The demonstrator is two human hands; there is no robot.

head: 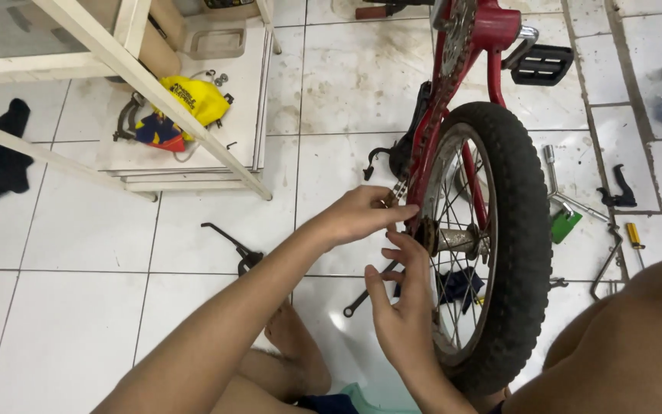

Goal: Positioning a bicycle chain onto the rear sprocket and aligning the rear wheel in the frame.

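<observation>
**A:** Where was the chain (397, 192) sitting?

**B:** Beside the rear wheel (492, 238) of the red bicycle (492, 34), which stood upside down on the tiled floor (78, 307) toward its right edge. The left hand (362, 215) pinched the chain near the hub (457, 241), fingertips closed on it. The right hand (404, 307) lay just below with its fingers spread loose against the spokes, gripping nothing that could be seen.

**A:** What looked risky?

**B:** Probably fingers so close to the sprocket. If the wheel had turned, the chain could have dragged a fingertip into the teeth, or a spoke could have caught the right hand. The grip on the chain also looked light, so it might have slipped off.

**A:** Anything underfoot?

**B:** A spanner (365, 295) lay on the floor under the hands, a black lever (227, 241) to the left near the bare foot (296, 345), and a three-way wrench (565, 188) with a yellow-handled screwdriver (634, 238) to the right. A shift of the leg could have landed on one.

**A:** What couldn't be made out?

**B:** The sprocket was behind the left hand, so whether the chain sat on it was unclear. The frame's upper part was cut off at the top edge, and a knee (630, 337) covered the bottom right corner. The yellow bag (189, 103) on the white board (247, 84) hid whatever lay under it.
</observation>
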